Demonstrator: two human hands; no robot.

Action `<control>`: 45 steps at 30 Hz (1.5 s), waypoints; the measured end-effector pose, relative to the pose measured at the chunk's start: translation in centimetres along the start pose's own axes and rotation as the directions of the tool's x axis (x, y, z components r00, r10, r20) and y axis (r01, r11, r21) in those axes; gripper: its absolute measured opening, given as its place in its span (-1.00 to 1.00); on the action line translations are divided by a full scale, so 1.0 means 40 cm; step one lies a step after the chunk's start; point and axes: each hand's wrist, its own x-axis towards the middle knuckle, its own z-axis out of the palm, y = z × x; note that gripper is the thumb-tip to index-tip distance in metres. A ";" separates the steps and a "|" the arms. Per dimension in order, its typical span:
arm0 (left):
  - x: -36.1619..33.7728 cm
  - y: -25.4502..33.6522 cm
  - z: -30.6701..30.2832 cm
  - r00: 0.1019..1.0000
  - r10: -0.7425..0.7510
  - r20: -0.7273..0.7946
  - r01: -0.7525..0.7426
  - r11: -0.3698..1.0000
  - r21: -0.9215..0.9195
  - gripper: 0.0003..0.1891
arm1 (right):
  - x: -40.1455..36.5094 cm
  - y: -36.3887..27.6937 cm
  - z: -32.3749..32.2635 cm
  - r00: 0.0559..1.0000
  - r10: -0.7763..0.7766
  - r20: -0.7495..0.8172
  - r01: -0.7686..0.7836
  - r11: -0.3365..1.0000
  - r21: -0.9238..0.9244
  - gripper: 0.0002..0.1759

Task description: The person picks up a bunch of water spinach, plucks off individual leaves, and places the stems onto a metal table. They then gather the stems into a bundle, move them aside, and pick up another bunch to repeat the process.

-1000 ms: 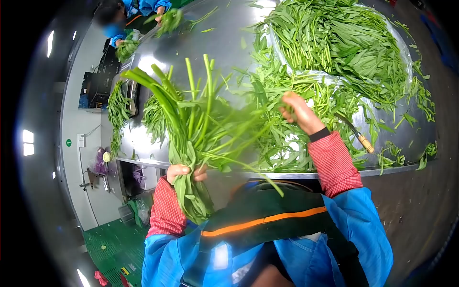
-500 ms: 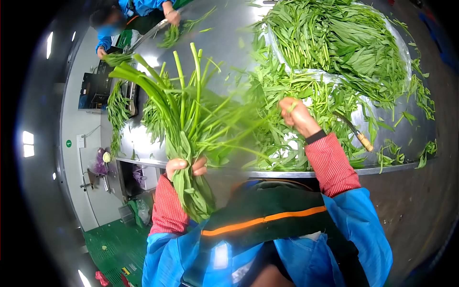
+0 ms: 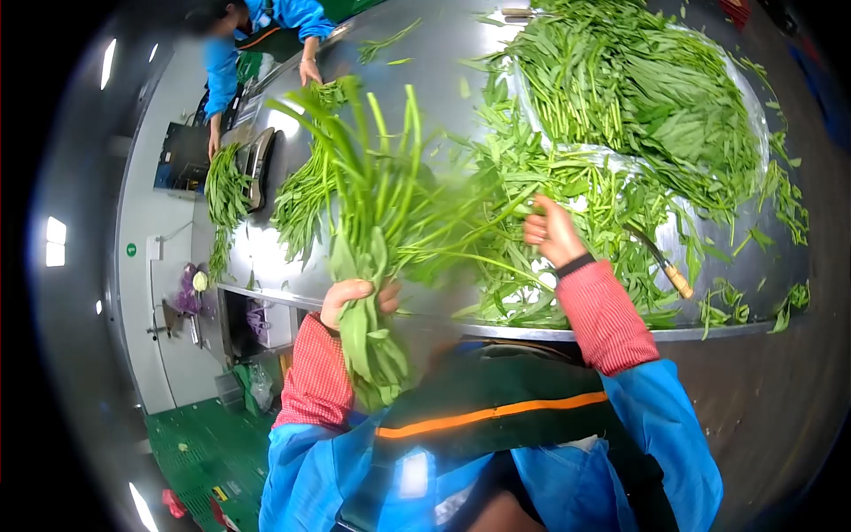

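Note:
My left hand (image 3: 350,300) is closed around a thick bunch of leafy greens (image 3: 377,199), which look like water spinach. The cut stem ends point up and away; the leaves hang below my fist. To the right, my right hand (image 3: 554,232) hovers over loose greens (image 3: 612,199) with its fingers curled, pinching a thin green stem. Motion blurs the stems between my hands. A curved knife (image 3: 660,262) with a wooden handle lies on the table right of my right hand.
A big pile of greens (image 3: 656,97) lies on plastic on the metal table (image 3: 425,53). Another knife (image 3: 519,12) sits at the far edge. At upper left, a co-worker's hand (image 3: 309,71) touches greens near a scale (image 3: 259,168). Green crates (image 3: 204,461) stand lower left.
The bunch in my left hand has shifted slightly right and stands more upright. My right hand has turned and dropped a little. The co-worker's hands have moved lower, onto greens.

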 end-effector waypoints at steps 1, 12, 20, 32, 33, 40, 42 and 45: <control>-0.009 0.004 0.013 0.983 -0.013 -0.184 0.034 0.993 0.109 -0.53 | -0.027 -0.017 0.003 0.999 0.007 -0.044 -0.005 0.999 0.040 -0.76; 0.072 0.019 0.076 0.939 0.129 -0.320 0.074 0.830 0.553 -0.44 | -0.166 -0.011 0.251 0.940 -0.139 0.311 0.326 0.635 -0.701 -0.43; 0.073 0.018 0.058 0.944 0.107 -0.311 0.100 0.808 0.580 -0.45 | -0.097 -0.125 0.076 0.908 -0.368 0.202 0.399 0.906 -0.143 -0.78; 0.080 0.007 0.081 0.949 0.028 -0.313 0.176 0.779 0.602 -0.38 | -0.129 -0.104 0.179 0.878 -0.275 0.393 0.466 0.295 -0.834 -0.53; 0.073 0.010 0.059 0.947 0.028 -0.319 0.184 0.768 0.613 -0.38 | -0.142 -0.123 0.143 0.869 -0.377 0.320 0.477 0.463 -0.747 -0.57; 0.061 0.018 0.045 0.935 0.125 -0.332 0.153 0.702 0.696 -0.47 | -0.257 -0.155 0.137 0.901 -0.289 0.324 0.352 0.923 -0.157 -0.80; 0.070 0.026 0.056 0.934 0.210 -0.290 0.113 0.596 0.795 -0.55 | -0.273 -0.126 0.161 0.873 -0.192 0.448 0.359 0.876 -0.323 -0.84; 0.082 0.037 0.073 0.936 0.266 -0.228 0.077 0.480 0.874 -0.54 | -0.314 -0.137 0.221 0.879 -0.214 0.425 0.443 0.694 -0.567 -0.83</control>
